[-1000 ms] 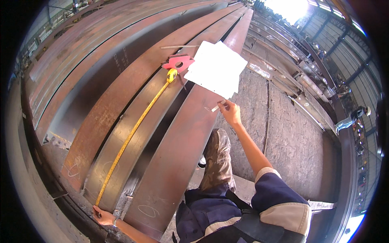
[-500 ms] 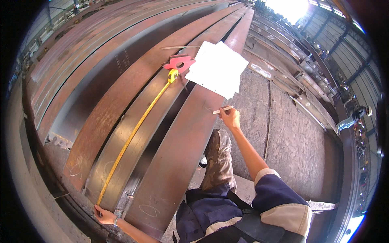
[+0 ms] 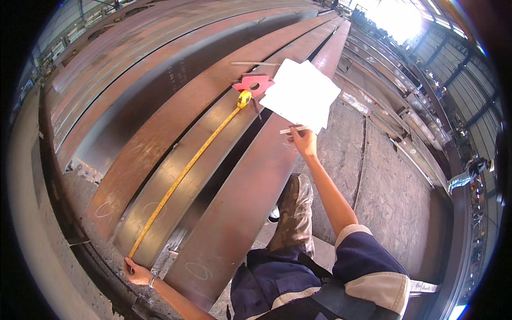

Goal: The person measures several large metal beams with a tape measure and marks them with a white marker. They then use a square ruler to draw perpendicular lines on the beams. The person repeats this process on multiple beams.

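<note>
"Holding anything in that left hand (image 3: 138, 273)?"

"Yes, I have my fingers closed on the end of the yellow tape (image 3: 184, 174), right at the near end of the shiny middle beam (image 3: 200, 176). From there the tape runs out along the top of that beam."

"Where's the tape case (image 3: 244, 98)?"

"Away from me on the same beam, just beside the red block (image 3: 248, 84) with the round hole."

"And your right hand (image 3: 304, 143)?"

"I'm pinching a white stick (image 3: 290, 129) between thumb and fingers, one end poking out to the left. My hand is over the reddish right beam (image 3: 234, 213), close by the near edge of the white papers (image 3: 301, 96). I can't tell whether the stick touches the metal."

"Any marks on it?"

"Small pale marks sit on the right beam just below my fingers, and a chalk loop (image 3: 198, 271) is drawn near its close end."

"What else lies there?"

"A thin strip (image 3: 253, 63) beyond the red block, its right end at the papers."
</note>
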The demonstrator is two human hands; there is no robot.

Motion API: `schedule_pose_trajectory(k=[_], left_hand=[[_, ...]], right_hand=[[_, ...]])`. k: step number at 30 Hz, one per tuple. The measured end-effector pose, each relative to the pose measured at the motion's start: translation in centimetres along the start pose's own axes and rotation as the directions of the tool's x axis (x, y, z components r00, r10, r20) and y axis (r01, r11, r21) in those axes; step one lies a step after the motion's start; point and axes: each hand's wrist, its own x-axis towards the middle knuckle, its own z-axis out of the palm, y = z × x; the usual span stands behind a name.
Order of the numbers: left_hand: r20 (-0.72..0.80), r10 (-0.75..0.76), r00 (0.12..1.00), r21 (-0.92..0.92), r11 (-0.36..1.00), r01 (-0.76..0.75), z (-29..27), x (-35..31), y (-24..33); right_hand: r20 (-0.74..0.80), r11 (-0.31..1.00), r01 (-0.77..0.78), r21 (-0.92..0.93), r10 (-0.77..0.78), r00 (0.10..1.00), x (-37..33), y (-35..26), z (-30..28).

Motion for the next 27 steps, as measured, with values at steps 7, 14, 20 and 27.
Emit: schedule_pose_trajectory(k=[7, 14, 20, 27], left_hand=[[-0.021, -0.005, 1.000, 0.009, 1.000, 0.005, 0.0, -0.4, -0.1], [-0.018, 0.000, 1.000, 0.020, 1.000, 0.000, 0.0, -0.4, 0.0], [-0.053, -0.027, 0.998, 0.019, 0.999, 0.028, 0.2, -0.8, 0.3], [-0.059, -0.030, 0.998, -0.019, 0.999, 0.029, 0.1, -1.0, 1.1]], right_hand=[[0.122, 0.986, 0.011, 0.167, -0.031, 0.992, 2.1, -2.2, 8.1], [0.143, 0.987, 0.097, -0.127, -0.079, 0.987, 5.9, -1.9, 14.2], [0.073, 0.994, 0.097, -0.053, -0.093, 0.993, 4.9, -1.1, 15.0], [0.056, 0.963, 0.193, -0.188, -0.186, 0.981, 5.2, -1.4, 14.9]])
